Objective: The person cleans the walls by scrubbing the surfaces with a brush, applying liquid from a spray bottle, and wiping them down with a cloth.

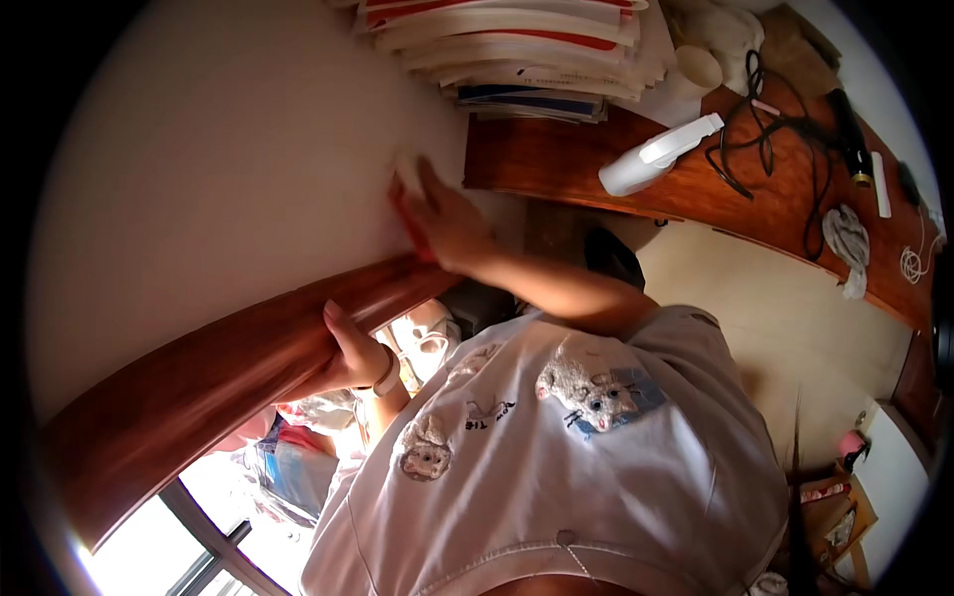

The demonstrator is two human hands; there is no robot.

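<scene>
My right hand point(447, 219) presses against the pale wall point(229, 179), its fingers partly smeared by motion. Under its palm and fingers shows a red piece point(412, 221) that looks like a cloth, with a whitish patch by the fingertips; most of it is hidden. Below and to the left, my left hand point(348, 353) wraps around the edge of a long reddish-brown wooden ledge point(209, 363). Its thumb lies on top, and a light band circles the wrist.
A wooden desk point(556, 149) at the upper right bears stacked papers point(527, 45), a white device point(656, 159), a paper cup point(698, 70), black cables point(770, 129) and a grey cloth point(848, 243). Bagged items point(298, 462) and a bright window point(199, 536) lie below the ledge.
</scene>
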